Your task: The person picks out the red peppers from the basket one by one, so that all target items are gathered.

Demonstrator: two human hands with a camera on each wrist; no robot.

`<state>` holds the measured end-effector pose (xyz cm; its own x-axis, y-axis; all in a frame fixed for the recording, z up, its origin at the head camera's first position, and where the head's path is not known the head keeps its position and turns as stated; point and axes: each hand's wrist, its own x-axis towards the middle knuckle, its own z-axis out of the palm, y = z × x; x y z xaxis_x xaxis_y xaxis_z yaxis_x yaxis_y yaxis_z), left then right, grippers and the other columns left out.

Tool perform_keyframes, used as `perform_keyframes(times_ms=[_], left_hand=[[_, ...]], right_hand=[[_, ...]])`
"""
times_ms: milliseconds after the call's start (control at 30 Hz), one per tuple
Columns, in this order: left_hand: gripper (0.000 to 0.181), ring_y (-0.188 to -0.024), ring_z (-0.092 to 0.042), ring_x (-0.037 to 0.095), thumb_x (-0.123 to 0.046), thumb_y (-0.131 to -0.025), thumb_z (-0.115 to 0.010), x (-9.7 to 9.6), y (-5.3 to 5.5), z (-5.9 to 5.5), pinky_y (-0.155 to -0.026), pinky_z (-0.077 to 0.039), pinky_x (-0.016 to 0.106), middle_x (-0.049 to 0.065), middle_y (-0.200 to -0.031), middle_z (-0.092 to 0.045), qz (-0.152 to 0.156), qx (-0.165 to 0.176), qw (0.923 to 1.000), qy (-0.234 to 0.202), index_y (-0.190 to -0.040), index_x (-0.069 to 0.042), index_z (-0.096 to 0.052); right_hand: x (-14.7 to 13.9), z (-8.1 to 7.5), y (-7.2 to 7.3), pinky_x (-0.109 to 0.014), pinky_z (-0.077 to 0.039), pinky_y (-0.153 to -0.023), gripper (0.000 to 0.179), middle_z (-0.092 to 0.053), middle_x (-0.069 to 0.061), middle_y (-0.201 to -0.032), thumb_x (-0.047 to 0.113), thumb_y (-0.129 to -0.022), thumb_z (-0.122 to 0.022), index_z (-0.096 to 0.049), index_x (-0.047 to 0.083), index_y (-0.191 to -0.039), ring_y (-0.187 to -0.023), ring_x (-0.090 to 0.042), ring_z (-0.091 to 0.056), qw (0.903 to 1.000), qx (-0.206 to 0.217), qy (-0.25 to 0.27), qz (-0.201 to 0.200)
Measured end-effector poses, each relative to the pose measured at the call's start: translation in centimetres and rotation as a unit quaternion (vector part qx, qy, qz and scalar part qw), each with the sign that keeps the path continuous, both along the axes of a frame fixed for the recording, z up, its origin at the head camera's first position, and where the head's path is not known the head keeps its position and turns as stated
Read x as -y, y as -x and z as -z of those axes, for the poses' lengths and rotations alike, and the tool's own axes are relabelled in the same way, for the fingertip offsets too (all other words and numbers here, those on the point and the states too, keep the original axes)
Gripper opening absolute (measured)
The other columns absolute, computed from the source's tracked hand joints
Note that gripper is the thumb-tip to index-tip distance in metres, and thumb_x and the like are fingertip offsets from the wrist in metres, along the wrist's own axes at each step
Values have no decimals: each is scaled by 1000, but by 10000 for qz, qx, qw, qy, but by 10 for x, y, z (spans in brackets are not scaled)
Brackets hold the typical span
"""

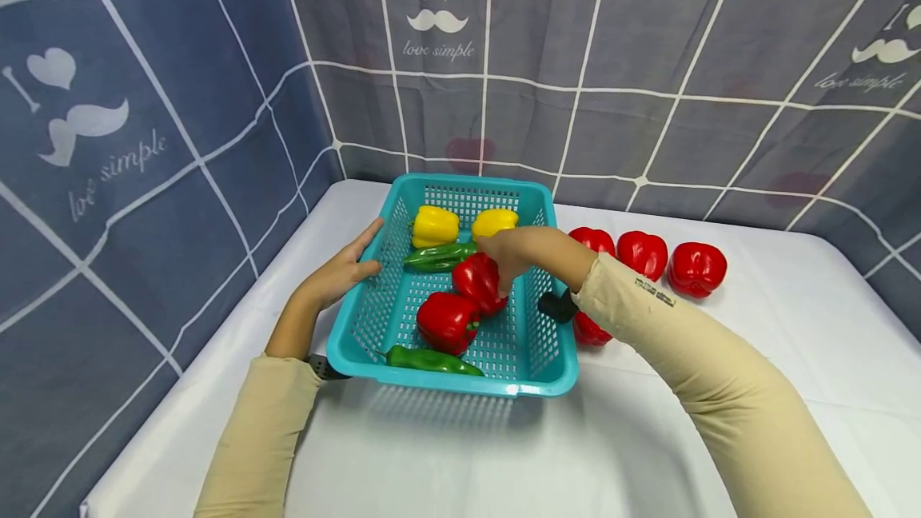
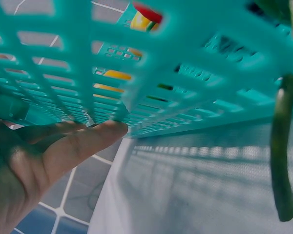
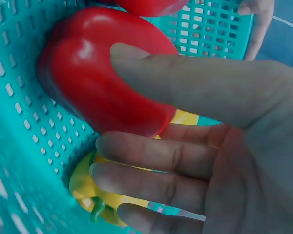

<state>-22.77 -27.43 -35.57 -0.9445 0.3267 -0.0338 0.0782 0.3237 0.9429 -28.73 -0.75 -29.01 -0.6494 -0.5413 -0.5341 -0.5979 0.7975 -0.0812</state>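
Observation:
My left hand (image 1: 338, 272) grips the left rim of a teal plastic basket (image 1: 449, 386), with fingers along the outside of the perforated wall. Inside the basket, my right hand (image 1: 512, 254) holds a red bell pepper (image 1: 478, 282) between thumb and fingers. That pepper (image 3: 107, 73) fills much of the right wrist view, the thumb lying across it. A second red bell pepper (image 1: 444, 321) lies just in front. Two yellow bell peppers (image 1: 435, 227) sit at the back, the right one partly behind my right hand. Green long peppers (image 1: 434, 258) lie in front of them.
Another green long pepper (image 1: 432, 360) lies along the basket's near wall. Several red bell peppers (image 1: 696, 269) stand on the white table (image 1: 647, 454) right of the basket, some partly hidden by my right arm. A grey tile-patterned cloth (image 1: 547, 62) hangs behind, a blue side at left.

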Motion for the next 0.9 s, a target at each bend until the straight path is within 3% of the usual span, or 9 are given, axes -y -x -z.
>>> perform_keyframes(times_ms=[200, 333, 467, 667, 900], left_hand=[[79, -138, -4, 32, -2, -85, -41, 3, -1, -1, -104, -28, 49, 9, -154, 10, 47, -21, 10000, 51, -147, -14, 6], [79, -138, -5, 32, -1, -85, -41, 5, -1, -1, -103, -29, 49, 8, -154, 10, 45, 1, 10000, 66, -147, -15, 7], [79, -138, -5, 32, -1, -85, -40, 6, 0, -3, -105, -27, 51, 8, -154, 10, 41, -5, 10000, 28, -147, -15, 7], [79, -138, -6, 31, 0, -85, -40, 6, 1, -2, -103, -28, 51, 8, -154, 10, 43, 25, 10000, 19, -147, -14, 7], [79, -139, -4, 31, -1, -85, -41, 2, 2, 1, -107, -23, 51, 8, -154, 9, 66, 30, 10000, -45, -147, -14, 7]], right_hand=[[-8, -4, 2, -40, -49, -90, 78, -45, -8, -133, 30, -75, -74, -33, 13, -139, -121, -26, -41, 9998, -12, 56, -183], [-12, -8, 0, -42, -47, -92, 92, -26, -10, -147, 30, -74, -74, -17, 22, -146, -131, -29, -28, 9986, 56, 413, -324], [-13, -10, -1, -41, -48, -91, 96, -21, -11, -148, 28, -74, -74, -12, 23, -147, -131, -29, -26, 9979, 98, 496, -398], [-3, -1, 1, -42, -45, -95, 92, -19, -8, -151, 27, -76, -73, -14, 27, -147, -132, -27, -27, 9991, 183, 57, -388], [14, 9, -5, -39, -49, -89, 89, -26, -8, -146, 24, -72, -76, -23, 24, -145, -124, -28, -33, 9976, 36, -400, -559]])
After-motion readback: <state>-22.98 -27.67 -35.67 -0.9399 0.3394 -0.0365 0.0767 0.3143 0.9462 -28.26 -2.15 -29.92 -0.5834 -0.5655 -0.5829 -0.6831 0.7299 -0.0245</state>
